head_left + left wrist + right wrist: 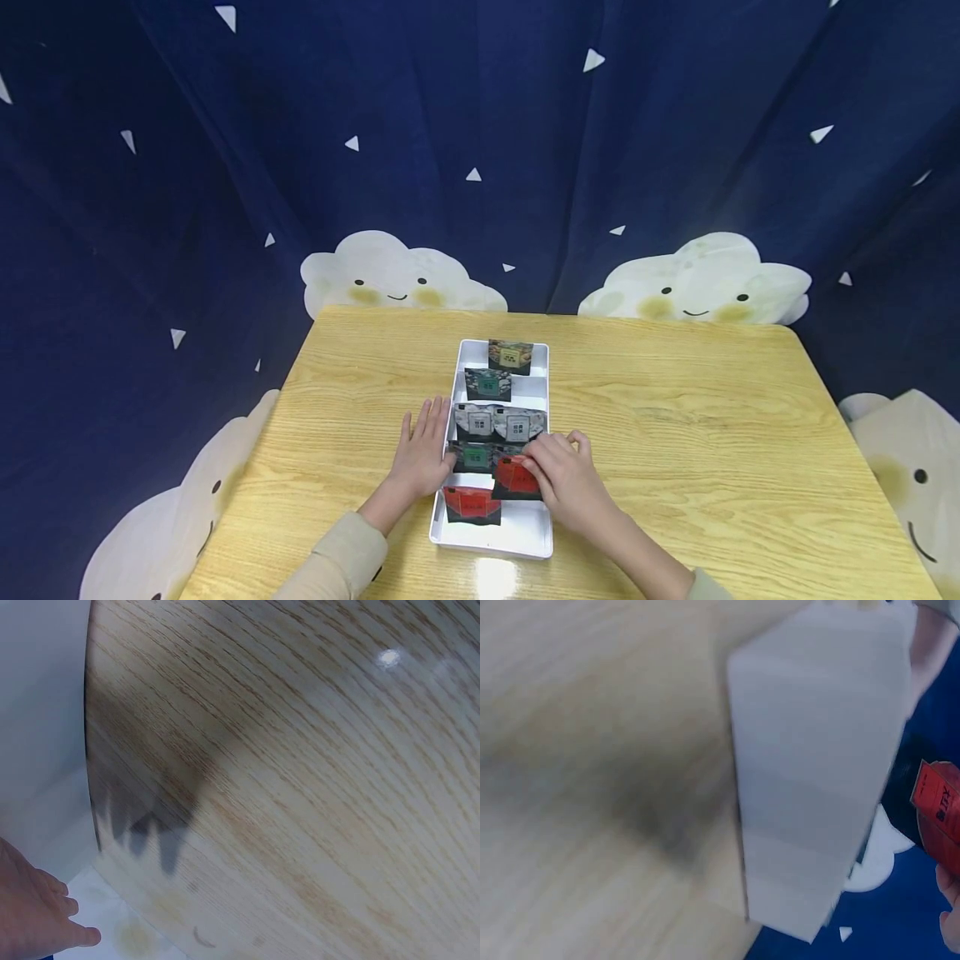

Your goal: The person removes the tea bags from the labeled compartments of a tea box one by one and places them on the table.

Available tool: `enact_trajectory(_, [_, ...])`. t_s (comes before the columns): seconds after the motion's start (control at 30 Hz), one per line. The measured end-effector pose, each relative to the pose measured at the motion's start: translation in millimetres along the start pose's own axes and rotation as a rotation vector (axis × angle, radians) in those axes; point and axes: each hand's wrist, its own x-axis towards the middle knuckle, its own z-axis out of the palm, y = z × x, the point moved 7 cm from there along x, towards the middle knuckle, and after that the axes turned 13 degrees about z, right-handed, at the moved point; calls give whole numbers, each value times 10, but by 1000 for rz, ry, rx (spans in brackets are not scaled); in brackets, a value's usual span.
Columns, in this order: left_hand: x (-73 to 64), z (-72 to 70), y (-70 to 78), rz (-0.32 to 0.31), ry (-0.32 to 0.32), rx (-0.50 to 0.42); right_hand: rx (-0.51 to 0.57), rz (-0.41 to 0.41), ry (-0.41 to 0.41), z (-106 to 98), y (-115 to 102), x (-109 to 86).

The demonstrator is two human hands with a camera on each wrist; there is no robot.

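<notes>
Head view: around the work I see a brown-and-yellow packet [510, 358] at the far end of a white divided tray [517, 537], then a green-labelled packet [487, 385], two grey packets [481, 423] side by side, another green-labelled packet [473, 457] and, nearest, a second red packet [472, 505] on the left. My person's right hand [572, 483] pinches a red packet [516, 479] over the tray's right side, near the close end. Those fingers cover its right edge; the packet partly hides a dark packet [506, 450] behind it. Its printed face turns toward the head camera, its visible longer side running left to right across the tray. The left hand [422, 458] lies against the tray's left side, fingers straight and slightly apart. Beneath is a wood-grain table [675, 417]; beyond hangs a navy curtain [420, 92] with white triangles and smiling clouds.
</notes>
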Motion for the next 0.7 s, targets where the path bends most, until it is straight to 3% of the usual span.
enact_trajectory(0.2, [-5,0,2,1,-2,4,35,42,89,-214,185,135])
enact_trajectory(0.37, [-4,-14,7,1,-4,5,-9,102,121,-304,446,230])
enact_trajectory(0.7, [4,-9,1,-3,-14,-2,-93,224,115,-191,1056,372])
